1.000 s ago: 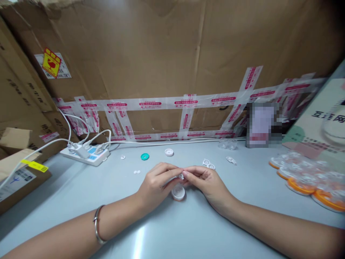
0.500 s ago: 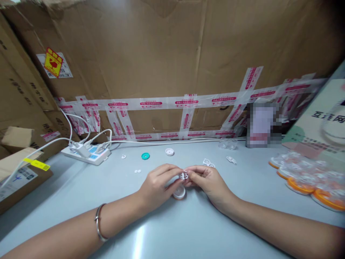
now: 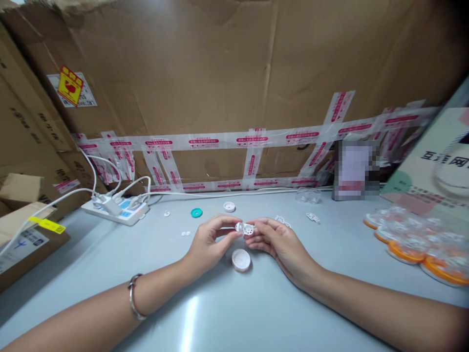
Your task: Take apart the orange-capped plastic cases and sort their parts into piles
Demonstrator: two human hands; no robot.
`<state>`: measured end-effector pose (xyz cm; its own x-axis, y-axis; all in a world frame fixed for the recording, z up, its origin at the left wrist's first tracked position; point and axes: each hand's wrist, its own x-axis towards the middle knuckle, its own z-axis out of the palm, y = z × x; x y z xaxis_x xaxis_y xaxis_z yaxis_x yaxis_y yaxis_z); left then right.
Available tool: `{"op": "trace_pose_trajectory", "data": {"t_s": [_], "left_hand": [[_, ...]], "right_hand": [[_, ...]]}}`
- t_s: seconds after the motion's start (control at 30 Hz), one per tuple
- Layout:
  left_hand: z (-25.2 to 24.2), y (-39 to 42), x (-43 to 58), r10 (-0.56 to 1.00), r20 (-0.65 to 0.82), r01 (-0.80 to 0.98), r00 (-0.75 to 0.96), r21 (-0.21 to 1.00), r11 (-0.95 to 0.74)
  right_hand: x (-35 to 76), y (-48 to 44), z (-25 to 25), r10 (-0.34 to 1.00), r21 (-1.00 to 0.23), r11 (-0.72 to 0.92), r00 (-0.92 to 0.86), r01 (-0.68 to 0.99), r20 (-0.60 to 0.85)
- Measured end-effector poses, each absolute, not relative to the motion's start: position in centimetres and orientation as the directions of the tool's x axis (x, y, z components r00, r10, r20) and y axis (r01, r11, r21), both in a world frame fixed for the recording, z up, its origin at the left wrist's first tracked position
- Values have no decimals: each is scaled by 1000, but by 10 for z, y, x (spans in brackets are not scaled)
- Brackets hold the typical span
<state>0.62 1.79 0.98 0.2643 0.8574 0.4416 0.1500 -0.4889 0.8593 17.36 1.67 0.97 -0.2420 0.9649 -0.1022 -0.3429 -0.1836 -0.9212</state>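
Observation:
Between my two hands is a small white plastic piece with round openwork parts (image 3: 245,228). My left hand (image 3: 210,244) pinches its left end between thumb and fingers. The right end is pinched by my right hand (image 3: 280,242). Just below, on the table, sits a round white cap with an orange-tinted lower edge (image 3: 241,260). Behind my right hand lies another white openwork piece (image 3: 283,221), partly hidden by the fingers. Farther back are a white ring-shaped disc (image 3: 229,207) and a teal disc (image 3: 197,212).
A white power strip (image 3: 115,210) with plugged-in cables lies at the back left. Two tiny white discs (image 3: 185,233) and a small white part (image 3: 166,213) are nearby. Clear plastic domes (image 3: 308,196) and a white piece (image 3: 313,217) lie back right. Orange-based clear cases (image 3: 417,244) stand right.
Both hands have lifted slightly away from the cap, which now shows fully. The white openwork piece has turned, and more of it shows between the fingers.

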Motion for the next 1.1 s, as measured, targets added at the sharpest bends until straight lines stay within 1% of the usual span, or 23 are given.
{"op": "trace_pose_trajectory", "data": {"t_s": [0.1,0.2,0.3,0.37,0.5,0.57,0.63,0.73,0.83,0.9,0.97,1.03,1.07,1.1], "left_hand": [[10,18,6,866,436,159,246,863,-479],[12,15,7,862,433,171,264,858,-484],[15,12,8,844,454,219,285,826,-519],[16,10,8,800,523,288,295,749,-596],[16,6,8,658,678,402,328,531,-746],[15,5,8,608,717,410,340,468,-783],[15,4,8,575,737,398,355,438,-806],[17,5,7,596,739,403,313,465,-788],[18,8,5,694,690,429,206,573,-698],[18,11,4,741,648,411,176,635,-654],[17,13,3,759,624,379,185,667,-641],[15,14,2,766,612,369,197,677,-636],[14,14,2,771,605,372,199,681,-631],[14,15,2,776,598,376,201,685,-624]], "right_hand": [[173,16,10,967,-930,-155,-246,-333,-73],[172,14,10,965,-957,-111,-261,-269,-39],[171,14,9,962,-971,-69,-273,-228,-5],[171,13,8,959,-974,-63,-283,-218,1],[170,11,10,954,-970,-106,-298,-218,-37],[169,9,12,954,-966,-126,-293,-224,-57],[168,7,13,957,-967,-126,-284,-221,-60],[168,6,11,973,-981,-74,-230,-179,-32],[171,11,9,991,-993,-5,-135,-114,11],[177,20,12,991,-997,67,-113,-46,72],[187,33,21,975,-980,184,-140,76,172],[202,50,31,951,-925,279,-206,258,230],[210,58,36,949,-889,279,-245,364,198],[218,65,40,945,-847,266,-300,459,134]]}}
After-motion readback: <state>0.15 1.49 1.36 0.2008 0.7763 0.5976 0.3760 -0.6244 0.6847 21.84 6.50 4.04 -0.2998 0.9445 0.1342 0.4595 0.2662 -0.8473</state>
